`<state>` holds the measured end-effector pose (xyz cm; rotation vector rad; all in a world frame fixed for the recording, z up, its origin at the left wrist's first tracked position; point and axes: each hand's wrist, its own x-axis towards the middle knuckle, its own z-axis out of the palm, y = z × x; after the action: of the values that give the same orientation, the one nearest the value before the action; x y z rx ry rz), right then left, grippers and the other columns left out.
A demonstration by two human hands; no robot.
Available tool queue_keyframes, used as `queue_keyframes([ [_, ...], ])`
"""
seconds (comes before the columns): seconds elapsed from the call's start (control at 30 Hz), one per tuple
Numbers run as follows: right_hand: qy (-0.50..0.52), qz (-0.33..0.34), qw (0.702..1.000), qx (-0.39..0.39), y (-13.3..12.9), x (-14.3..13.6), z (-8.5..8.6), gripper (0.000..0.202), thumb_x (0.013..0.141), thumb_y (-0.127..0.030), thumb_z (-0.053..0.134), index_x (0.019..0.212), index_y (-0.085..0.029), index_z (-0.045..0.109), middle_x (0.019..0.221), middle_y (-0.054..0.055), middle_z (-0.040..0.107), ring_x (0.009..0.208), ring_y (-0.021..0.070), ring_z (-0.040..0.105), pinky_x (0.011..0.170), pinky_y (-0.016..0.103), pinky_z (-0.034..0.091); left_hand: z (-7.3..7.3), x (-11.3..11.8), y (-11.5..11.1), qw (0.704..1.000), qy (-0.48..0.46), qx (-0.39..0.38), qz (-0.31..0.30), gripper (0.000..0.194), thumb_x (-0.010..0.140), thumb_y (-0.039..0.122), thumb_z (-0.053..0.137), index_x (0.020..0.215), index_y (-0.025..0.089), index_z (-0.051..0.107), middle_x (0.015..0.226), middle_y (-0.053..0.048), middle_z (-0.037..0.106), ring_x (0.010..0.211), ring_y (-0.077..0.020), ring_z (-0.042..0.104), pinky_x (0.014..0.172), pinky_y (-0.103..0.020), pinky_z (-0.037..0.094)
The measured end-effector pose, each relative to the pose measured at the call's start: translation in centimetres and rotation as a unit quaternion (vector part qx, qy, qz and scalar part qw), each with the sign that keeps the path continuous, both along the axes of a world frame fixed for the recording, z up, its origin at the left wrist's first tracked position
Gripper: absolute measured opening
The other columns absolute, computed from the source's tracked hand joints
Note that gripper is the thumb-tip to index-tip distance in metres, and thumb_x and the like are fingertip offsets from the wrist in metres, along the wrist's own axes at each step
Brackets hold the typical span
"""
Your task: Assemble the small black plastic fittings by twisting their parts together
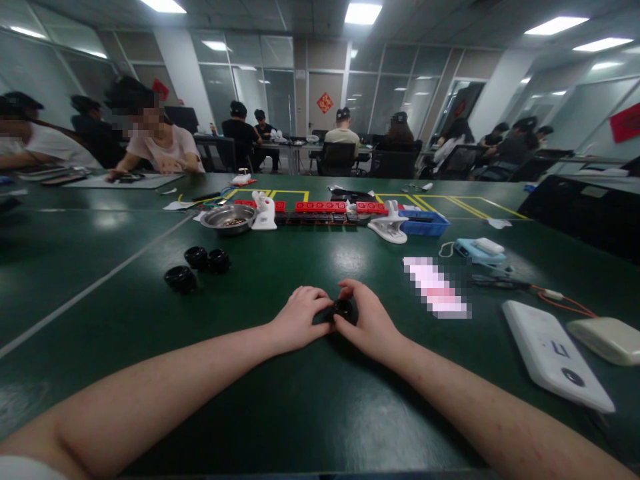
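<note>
A small black round part [343, 308] is between my two hands, just above or on the green table [280, 413]. My left hand [303, 319] has its thumb and fingers closed on the part's left side. From the right, my right hand [366, 320] grips the same part between thumb and fingers. The part's underside is hidden. Three more black round parts stand together at the left: one at the back [195, 257], one beside it [219, 261] and one nearer me [181, 279].
Farther back are a metal bowl [227, 228], two white clamp stands [264, 212] [390, 223], red power strips [320, 207] and a blue tray [425, 227]. At right lie a white device [555, 353], a cream case [605, 340] and cables. People sit beyond.
</note>
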<state>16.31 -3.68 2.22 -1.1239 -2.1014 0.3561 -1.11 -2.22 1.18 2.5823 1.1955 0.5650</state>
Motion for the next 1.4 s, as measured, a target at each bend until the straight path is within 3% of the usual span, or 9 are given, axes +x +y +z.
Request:
queue_keyframes([
  [0.13, 0.005, 0.046, 0.999, 0.009, -0.30, 0.04, 0.11, 0.058, 0.062, -0.010, 0.051, 0.117, -0.019, 0.034, 0.109, 0.009, 0.050, 0.103, 0.0233, 0.047, 0.090, 0.043, 0.037, 0.04, -0.01, 0.00, 1.000, 0.001, 0.005, -0.003, 0.027, 0.073, 0.036, 0.059, 0.094, 0.020, 0.058, 0.102, -0.005, 0.053, 0.098, -0.0229, 0.044, 0.089, -0.040, 0.035],
  [0.4, -0.008, -0.062, 0.998, 0.012, 0.10, -0.21, -0.05, 0.050, 0.064, -0.031, 0.064, 0.107, -0.016, 0.042, 0.093, 0.009, 0.052, 0.088, 0.0250, 0.051, 0.078, 0.042, 0.043, -0.12, 0.14, 0.05, 1.000, -0.004, 0.002, 0.001, 0.028, 0.073, 0.037, 0.059, 0.095, 0.019, 0.058, 0.101, -0.005, 0.054, 0.096, -0.0224, 0.046, 0.087, -0.039, 0.036],
  [0.53, -0.004, -0.019, 1.000, 0.005, -0.02, -0.10, -0.12, 0.044, 0.066, -0.018, 0.055, 0.107, -0.019, 0.041, 0.089, 0.005, 0.054, 0.085, 0.0220, 0.052, 0.080, 0.041, 0.042, -0.22, 0.07, 0.14, 1.000, -0.007, 0.005, 0.000, 0.028, 0.073, 0.037, 0.059, 0.095, 0.020, 0.058, 0.101, -0.005, 0.053, 0.096, -0.0223, 0.045, 0.087, -0.039, 0.036],
  [0.67, 0.006, 0.030, 0.999, 0.016, -0.20, 0.00, -0.06, 0.052, 0.062, -0.011, 0.052, 0.111, -0.019, 0.038, 0.104, 0.007, 0.052, 0.099, 0.0225, 0.049, 0.089, 0.042, 0.038, -0.31, -0.02, 0.18, 1.000, -0.005, 0.005, -0.004, 0.028, 0.073, 0.036, 0.060, 0.095, 0.020, 0.058, 0.102, -0.004, 0.053, 0.098, -0.0227, 0.045, 0.089, -0.040, 0.035],
  [0.9, -0.009, -0.066, 0.998, -0.006, -0.12, -0.29, 0.22, 0.041, 0.066, -0.029, 0.062, 0.101, -0.016, 0.045, 0.087, 0.008, 0.054, 0.083, 0.0238, 0.052, 0.075, 0.042, 0.044, -0.01, 0.11, 0.00, 1.000, -0.012, -0.001, 0.001, 0.029, 0.073, 0.039, 0.059, 0.094, 0.019, 0.059, 0.100, -0.005, 0.054, 0.096, -0.0225, 0.046, 0.087, -0.039, 0.036],
  [1.03, 0.003, -0.016, 1.000, -0.007, -0.30, -0.34, 0.22, 0.040, 0.068, -0.021, 0.057, 0.106, -0.018, 0.044, 0.088, 0.006, 0.056, 0.086, 0.0217, 0.053, 0.079, 0.040, 0.043, -0.02, 0.16, 0.03, 1.000, -0.015, 0.000, 0.002, 0.033, 0.069, 0.041, 0.062, 0.093, 0.018, 0.058, 0.100, -0.005, 0.054, 0.095, -0.0230, 0.046, 0.087, -0.040, 0.036],
  [1.17, 0.006, 0.037, 0.999, 0.015, -0.47, -0.26, 0.10, 0.050, 0.064, -0.011, 0.052, 0.112, -0.019, 0.039, 0.105, 0.008, 0.053, 0.099, 0.0221, 0.049, 0.088, 0.041, 0.039, -0.13, 0.09, 0.16, 1.000, -0.013, 0.000, 0.003, 0.029, 0.070, 0.036, 0.061, 0.093, 0.018, 0.059, 0.101, -0.005, 0.054, 0.095, -0.0227, 0.046, 0.087, -0.039, 0.036],
  [1.27, 0.003, -0.003, 1.000, 0.019, -0.39, -0.28, 0.10, 0.051, 0.065, -0.019, 0.058, 0.112, -0.019, 0.039, 0.108, 0.010, 0.050, 0.102, 0.0253, 0.047, 0.087, 0.045, 0.039, 0.01, 0.10, 0.11, 1.000, -0.011, -0.002, 0.003, 0.028, 0.070, 0.036, 0.061, 0.091, 0.018, 0.059, 0.100, -0.006, 0.054, 0.095, -0.0228, 0.046, 0.087, -0.038, 0.037],
  [1.4, -0.018, -0.063, 0.998, -0.007, -0.28, -0.58, 0.26, 0.045, 0.065, -0.030, 0.063, 0.103, -0.016, 0.045, 0.088, 0.008, 0.054, 0.084, 0.0247, 0.052, 0.075, 0.043, 0.044, 0.23, 0.23, -0.06, 1.000, -0.010, -0.003, 0.007, 0.033, 0.066, 0.043, 0.063, 0.090, 0.019, 0.060, 0.099, -0.005, 0.054, 0.094, -0.0235, 0.047, 0.086, -0.040, 0.037],
])
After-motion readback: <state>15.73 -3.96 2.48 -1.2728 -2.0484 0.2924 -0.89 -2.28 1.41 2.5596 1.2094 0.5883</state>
